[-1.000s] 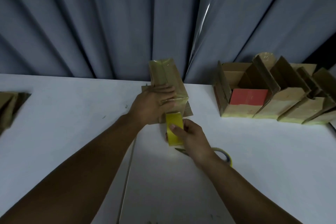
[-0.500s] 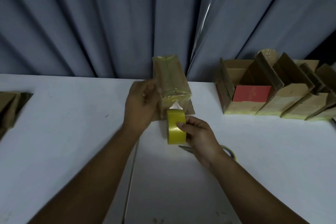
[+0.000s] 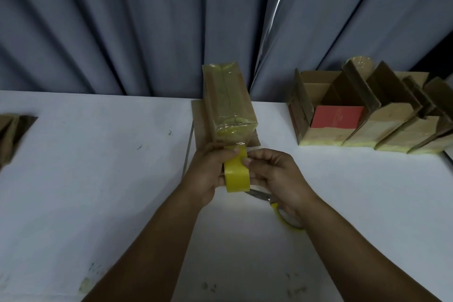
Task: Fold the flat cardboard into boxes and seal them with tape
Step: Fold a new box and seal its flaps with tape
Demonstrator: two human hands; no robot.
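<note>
Tape (image 3: 237, 176), a yellow roll, sits between both hands at mid-counter. The left hand (image 3: 208, 174) and right hand (image 3: 277, 174) curl round its sides, thumbs on top. A strip runs from it to the near end of the box (image 3: 228, 103), which lies just beyond the hands on flat cardboard (image 3: 198, 117), its far end near the curtain (image 3: 122, 19). Scissors (image 3: 259, 195) lie under the right wrist. Open boxes (image 3: 367, 130) line the right rear. White counter (image 3: 98, 179) stretches wide leftward and toward the person.
</note>
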